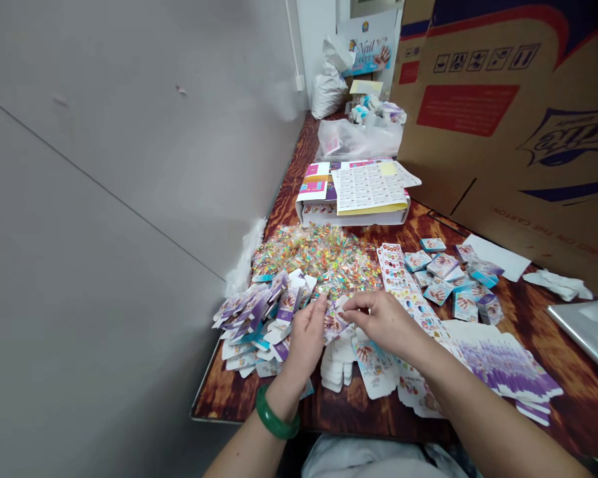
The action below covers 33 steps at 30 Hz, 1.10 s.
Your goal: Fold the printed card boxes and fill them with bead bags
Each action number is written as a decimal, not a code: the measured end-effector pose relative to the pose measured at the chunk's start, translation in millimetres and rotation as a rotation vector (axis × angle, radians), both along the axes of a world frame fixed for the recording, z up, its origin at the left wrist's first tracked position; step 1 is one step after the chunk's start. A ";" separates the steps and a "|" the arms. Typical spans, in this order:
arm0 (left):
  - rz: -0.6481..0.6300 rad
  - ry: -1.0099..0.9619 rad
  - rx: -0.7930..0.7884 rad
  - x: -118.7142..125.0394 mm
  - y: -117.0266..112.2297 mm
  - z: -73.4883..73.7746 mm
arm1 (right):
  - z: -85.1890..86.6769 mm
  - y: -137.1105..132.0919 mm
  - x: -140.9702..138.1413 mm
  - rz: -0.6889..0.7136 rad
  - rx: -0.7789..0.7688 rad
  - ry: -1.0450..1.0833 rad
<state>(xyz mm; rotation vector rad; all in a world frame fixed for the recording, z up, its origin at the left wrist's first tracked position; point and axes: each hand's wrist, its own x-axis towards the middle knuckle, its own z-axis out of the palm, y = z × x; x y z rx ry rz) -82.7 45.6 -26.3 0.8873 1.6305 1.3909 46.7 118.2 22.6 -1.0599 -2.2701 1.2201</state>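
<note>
My left hand (309,326), with a green bangle on the wrist, is closed around a small purple-and-white printed box (333,324). At its upper right edge, the bent fingers of my right hand (376,317) pinch the same box; the fingertips partly cover it. Just beyond lies a heap of small clear packets with bright bits of colour (319,255). Unfilled-looking purple and blue cartons (259,318) are piled left of my left hand. Below my hands are a stack of white flattened cartons (335,365) and a blue-and-white flat carton (376,365).
Printed sticker sheets (408,292) run along the right. Behind them lie several closed small boxes (443,269). Purple flat cartons (503,365) fan out at right. A white box with printed sheets (353,212) stands behind the heap. A large cardboard carton (478,159) and a grey wall (129,199) flank the table.
</note>
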 end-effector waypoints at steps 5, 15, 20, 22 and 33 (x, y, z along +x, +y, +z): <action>-0.004 -0.030 0.006 2.9 -1.6 2.5 | -3.3 9.2 4.0 -0.032 -0.049 0.029; 0.020 0.029 0.103 4.3 4.7 6.5 | 7.1 2.4 -1.7 -0.025 0.154 -0.096; 0.015 -0.039 0.105 2.3 4.1 4.9 | 7.3 4.9 -3.1 -0.111 0.099 -0.043; -0.008 -0.077 0.101 1.1 4.9 5.8 | 9.4 6.3 -3.8 -0.081 0.073 -0.080; -0.354 -0.386 -0.125 -18.0 5.1 29.6 | 15.3 9.3 4.3 0.048 0.244 -0.152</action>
